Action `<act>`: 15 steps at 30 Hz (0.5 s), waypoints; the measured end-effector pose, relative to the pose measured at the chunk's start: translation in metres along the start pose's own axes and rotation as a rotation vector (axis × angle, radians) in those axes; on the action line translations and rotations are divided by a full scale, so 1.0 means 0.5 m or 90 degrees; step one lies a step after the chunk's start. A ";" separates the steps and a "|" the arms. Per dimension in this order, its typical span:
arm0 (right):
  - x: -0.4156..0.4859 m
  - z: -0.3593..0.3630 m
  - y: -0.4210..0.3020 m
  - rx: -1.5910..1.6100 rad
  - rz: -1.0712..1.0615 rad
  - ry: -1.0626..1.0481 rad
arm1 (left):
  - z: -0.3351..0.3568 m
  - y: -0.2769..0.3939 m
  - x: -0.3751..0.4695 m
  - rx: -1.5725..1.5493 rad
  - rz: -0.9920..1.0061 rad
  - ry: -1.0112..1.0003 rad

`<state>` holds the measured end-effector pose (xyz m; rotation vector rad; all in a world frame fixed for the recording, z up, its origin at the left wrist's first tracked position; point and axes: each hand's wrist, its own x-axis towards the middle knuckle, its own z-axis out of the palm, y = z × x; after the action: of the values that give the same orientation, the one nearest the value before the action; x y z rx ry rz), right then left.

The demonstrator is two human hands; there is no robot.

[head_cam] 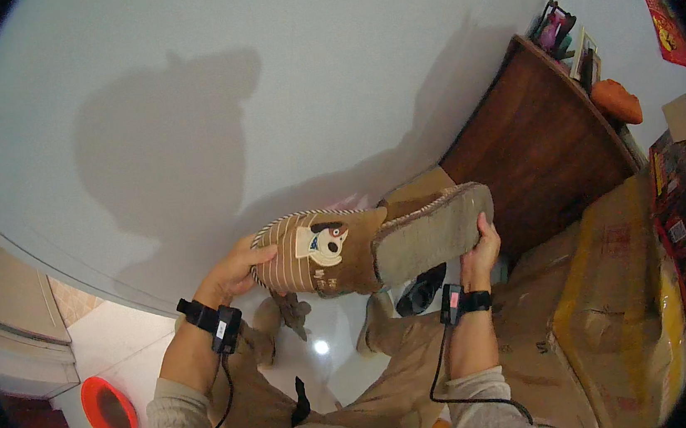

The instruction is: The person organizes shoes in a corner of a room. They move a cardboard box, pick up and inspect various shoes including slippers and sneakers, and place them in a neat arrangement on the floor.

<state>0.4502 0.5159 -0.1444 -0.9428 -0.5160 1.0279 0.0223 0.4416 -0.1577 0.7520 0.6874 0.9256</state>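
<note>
Between my hands, in front of the wall, are brown cloth house slippers or a single one; I cannot tell which. The brown slipper upper (347,257) has pale stripes, twisted piping and a dog patch (324,244) with lettering below. My left hand (237,268) grips its rounded toe end, thumb on top and fingers underneath. At the right, a grey, worn-looking sole surface (436,238) shows, edged with striped piping. My right hand (481,246) holds its far end, thumb against the grey face; its other fingers are partly hidden.
A pale wall (317,91) rises ahead, with a dark wooden cabinet (553,129) at right. Large taped cardboard boxes (609,299) stand beside my right arm. A red plastic basin (110,412) sits on the floor at left. A black shoe (421,290) lies near my feet.
</note>
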 end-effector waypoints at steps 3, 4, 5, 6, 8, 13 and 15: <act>0.011 -0.010 0.007 -0.035 0.017 -0.016 | -0.018 -0.018 0.005 -0.013 0.026 0.020; 0.013 -0.017 0.010 -0.026 0.017 -0.026 | -0.025 -0.025 0.010 -0.022 0.037 0.020; 0.019 -0.019 0.012 -0.012 0.015 -0.044 | -0.031 -0.029 0.019 -0.034 0.061 0.010; 0.021 -0.023 0.016 0.008 0.009 -0.062 | -0.038 -0.035 0.022 -0.045 0.087 -0.003; 0.026 -0.023 0.024 -0.012 -0.007 -0.118 | -0.045 -0.041 0.031 -0.057 0.089 -0.029; 0.012 0.006 0.048 0.196 0.126 -0.137 | -0.037 -0.034 0.035 -0.056 0.144 -0.028; -0.012 0.024 0.061 0.263 0.200 -0.132 | -0.029 -0.026 0.033 -0.056 0.139 -0.001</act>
<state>0.4236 0.5215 -0.1636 -0.5590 -0.3109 1.4616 0.0236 0.4548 -0.1796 0.7588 0.5661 1.1462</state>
